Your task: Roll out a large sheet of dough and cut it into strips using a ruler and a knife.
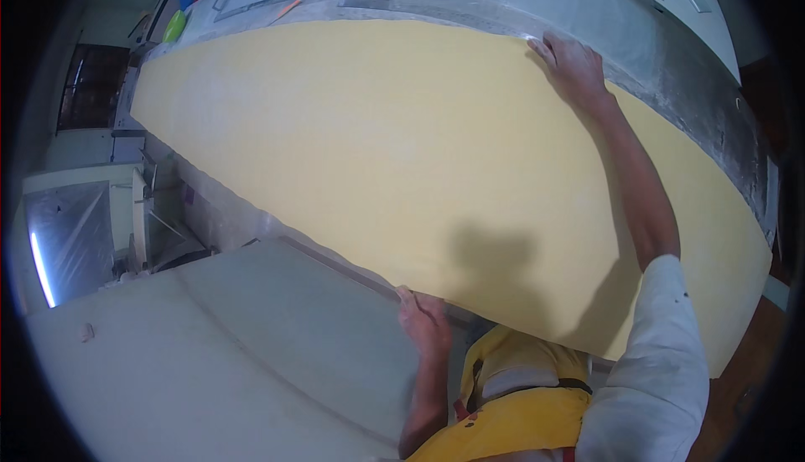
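A broad, thin sheet of pale yellow dough (360,143) spreads across the work table (470,5), its edges slightly wavy. At the near edge of the sheet, my left hand (426,319) pinches the dough between thumb and fingers. My right arm reaches over the sheet to the far side. There my right hand (574,68) is closed on the far edge, with the fingertips at the border of the dough. Shadows of my arm and head fall on the sheet.
An orange-handled tool (287,11) and metal bars (402,5) lie on the dusty table beyond the sheet. At the far left end is a bright green object (174,26). A pale, smooth surface (210,361) fills the lower left. A plastic-covered doorway (71,244) stands beyond.
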The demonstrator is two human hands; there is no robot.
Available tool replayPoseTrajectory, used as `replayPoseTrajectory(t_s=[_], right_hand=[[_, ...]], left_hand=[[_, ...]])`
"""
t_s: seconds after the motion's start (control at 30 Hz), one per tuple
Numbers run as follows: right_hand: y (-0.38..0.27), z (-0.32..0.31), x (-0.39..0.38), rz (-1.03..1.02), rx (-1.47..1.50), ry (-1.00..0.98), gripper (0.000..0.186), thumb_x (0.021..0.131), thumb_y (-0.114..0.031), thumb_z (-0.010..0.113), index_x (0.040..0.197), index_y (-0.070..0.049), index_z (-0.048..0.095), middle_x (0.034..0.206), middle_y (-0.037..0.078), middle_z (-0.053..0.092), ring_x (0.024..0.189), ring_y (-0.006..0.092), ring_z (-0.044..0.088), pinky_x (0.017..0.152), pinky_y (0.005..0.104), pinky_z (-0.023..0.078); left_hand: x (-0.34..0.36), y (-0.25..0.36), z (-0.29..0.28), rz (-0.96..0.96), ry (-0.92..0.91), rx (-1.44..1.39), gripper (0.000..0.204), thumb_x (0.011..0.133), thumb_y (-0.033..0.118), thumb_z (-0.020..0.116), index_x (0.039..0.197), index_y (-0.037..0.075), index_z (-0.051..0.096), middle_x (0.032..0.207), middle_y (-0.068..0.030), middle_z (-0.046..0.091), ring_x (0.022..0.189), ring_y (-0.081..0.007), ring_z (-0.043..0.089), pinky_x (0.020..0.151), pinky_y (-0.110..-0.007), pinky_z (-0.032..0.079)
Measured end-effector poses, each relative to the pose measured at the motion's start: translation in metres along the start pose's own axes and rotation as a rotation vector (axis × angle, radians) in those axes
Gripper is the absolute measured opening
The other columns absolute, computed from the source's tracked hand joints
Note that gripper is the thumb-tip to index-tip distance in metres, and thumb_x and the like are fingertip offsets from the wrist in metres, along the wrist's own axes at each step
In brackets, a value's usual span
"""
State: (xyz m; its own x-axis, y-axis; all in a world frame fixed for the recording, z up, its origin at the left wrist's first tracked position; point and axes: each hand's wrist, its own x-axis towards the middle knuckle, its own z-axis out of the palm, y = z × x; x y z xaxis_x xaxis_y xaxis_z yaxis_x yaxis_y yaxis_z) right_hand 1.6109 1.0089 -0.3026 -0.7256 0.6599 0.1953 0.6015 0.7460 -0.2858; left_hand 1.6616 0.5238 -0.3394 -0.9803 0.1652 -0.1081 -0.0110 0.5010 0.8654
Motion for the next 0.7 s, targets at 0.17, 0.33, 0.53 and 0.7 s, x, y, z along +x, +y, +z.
replayPoseTrajectory(t_s=[0.17, 0.33, 0.53, 0.7], right_hand=[[0.083, -0.010, -0.010, -0.035, -0.129, -0.058, 0.044, 0.100, -0.051, 0.046, 0.098, -0.010, 0.062, 0.080, 0.018, 0.068, 0.081, 0.0411, 0.065, 0.073, 0.0523, 0.049], [0.080, -0.032, -0.035, -0.064, -0.008, 0.007, 0.043, 0.101, -0.049, 0.044, 0.097, -0.011, 0.063, 0.079, 0.017, 0.068, 0.079, 0.0397, 0.065, 0.072, 0.0515, 0.049], [0.138, -0.029, -0.047, -0.117, -0.124, 0.028, 0.042, 0.101, -0.049, 0.044, 0.096, -0.012, 0.063, 0.078, 0.016, 0.068, 0.077, 0.0392, 0.065, 0.073, 0.0504, 0.049], [0.124, -0.043, -0.086, 0.007, -0.043, -0.025, 0.043, 0.100, -0.050, 0.045, 0.098, -0.012, 0.064, 0.079, 0.017, 0.068, 0.077, 0.0391, 0.065, 0.072, 0.0498, 0.050]], left_hand=[[-0.024, 0.062, 0.025, -0.669, -0.044, -0.971, 0.032, 0.105, 0.025, 0.049, 0.116, -0.005, 0.054, 0.112, -0.0134, 0.065, 0.095, -0.0196, 0.065, 0.086, -0.031, 0.052], [-0.063, 0.046, 0.038, -0.602, 0.099, -0.861, 0.032, 0.105, 0.026, 0.049, 0.118, -0.003, 0.055, 0.110, -0.0132, 0.065, 0.098, -0.0194, 0.065, 0.090, -0.033, 0.055], [-0.102, 0.086, 0.056, -0.751, -0.001, -1.007, 0.028, 0.104, 0.025, 0.052, 0.116, 0.000, 0.055, 0.109, -0.0080, 0.064, 0.091, -0.0154, 0.065, 0.077, -0.027, 0.056], [-0.137, 0.077, 0.072, -0.765, 0.083, -0.750, 0.033, 0.105, 0.028, 0.050, 0.120, -0.002, 0.053, 0.115, -0.0117, 0.064, 0.102, -0.0183, 0.065, 0.090, -0.033, 0.056]])
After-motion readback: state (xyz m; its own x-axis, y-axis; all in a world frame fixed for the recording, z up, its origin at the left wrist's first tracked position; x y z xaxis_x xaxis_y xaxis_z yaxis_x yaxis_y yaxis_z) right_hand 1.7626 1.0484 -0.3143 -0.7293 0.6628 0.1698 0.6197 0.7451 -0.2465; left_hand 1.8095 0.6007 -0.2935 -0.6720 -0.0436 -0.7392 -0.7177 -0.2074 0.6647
